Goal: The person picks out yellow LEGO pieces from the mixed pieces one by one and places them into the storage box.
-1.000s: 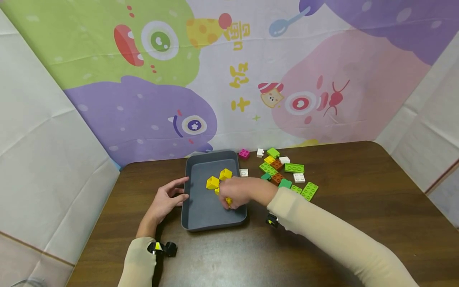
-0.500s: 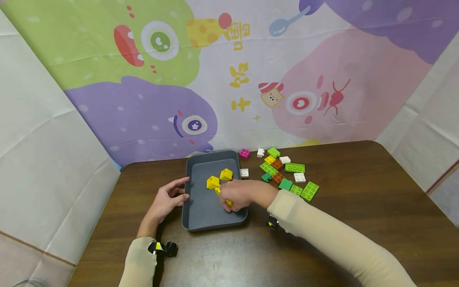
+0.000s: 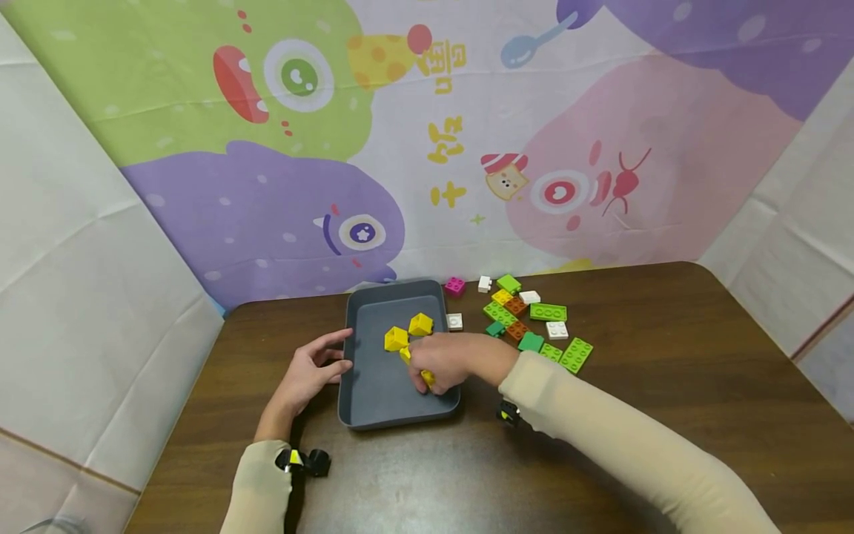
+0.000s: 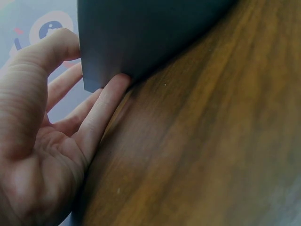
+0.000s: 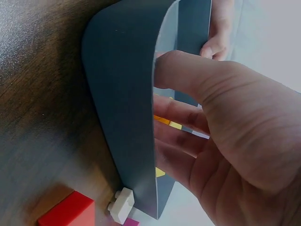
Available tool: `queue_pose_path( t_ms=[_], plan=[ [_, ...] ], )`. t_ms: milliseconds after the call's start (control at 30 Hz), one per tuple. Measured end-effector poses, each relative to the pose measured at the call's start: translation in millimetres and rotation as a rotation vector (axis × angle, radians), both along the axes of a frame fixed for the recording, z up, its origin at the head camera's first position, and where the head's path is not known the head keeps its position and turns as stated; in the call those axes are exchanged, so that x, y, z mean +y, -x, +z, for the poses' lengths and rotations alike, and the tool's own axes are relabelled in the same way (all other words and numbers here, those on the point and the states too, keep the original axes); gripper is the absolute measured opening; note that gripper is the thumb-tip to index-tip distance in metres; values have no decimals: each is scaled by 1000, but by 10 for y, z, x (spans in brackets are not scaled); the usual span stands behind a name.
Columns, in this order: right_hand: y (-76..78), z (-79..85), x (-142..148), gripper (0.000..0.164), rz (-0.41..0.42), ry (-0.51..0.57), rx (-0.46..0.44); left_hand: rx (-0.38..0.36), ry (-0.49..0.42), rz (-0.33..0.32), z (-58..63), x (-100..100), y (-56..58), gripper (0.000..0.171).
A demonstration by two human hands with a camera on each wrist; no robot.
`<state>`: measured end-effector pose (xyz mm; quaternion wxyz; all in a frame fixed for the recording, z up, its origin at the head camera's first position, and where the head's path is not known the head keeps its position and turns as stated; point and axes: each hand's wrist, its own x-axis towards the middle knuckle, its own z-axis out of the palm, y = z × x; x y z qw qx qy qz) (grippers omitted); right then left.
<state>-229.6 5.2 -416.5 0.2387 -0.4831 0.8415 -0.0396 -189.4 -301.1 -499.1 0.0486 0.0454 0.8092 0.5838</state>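
A dark grey tray lies on the wooden table. My left hand is at its left side; in the left wrist view the fingertips rest against the tray's outer wall. My right hand reaches over the tray's right wall and pinches a yellow toy brick, mostly hidden by the fingers. Other yellow bricks lie in the tray just beyond that hand. In the right wrist view the near wall covers the fingertips, and bits of yellow show between the fingers.
Right of the tray lie loose bricks: lime green, brown, white and others. One white brick sits close by the tray's right wall, a magenta one behind it. A red brick shows in the right wrist view.
My right hand has shifted slightly toward the tray's near end with the yellow brick, then stays about still. The left hand and the tray have hardly moved.
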Motion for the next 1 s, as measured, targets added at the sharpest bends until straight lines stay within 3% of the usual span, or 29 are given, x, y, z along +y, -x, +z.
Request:
queue_pose_path(
  t_ms=[1000],
  plan=[
    [2, 261, -12, 15, 4, -64, 48, -3, 1, -1, 2, 0, 3, 64]
  ],
)
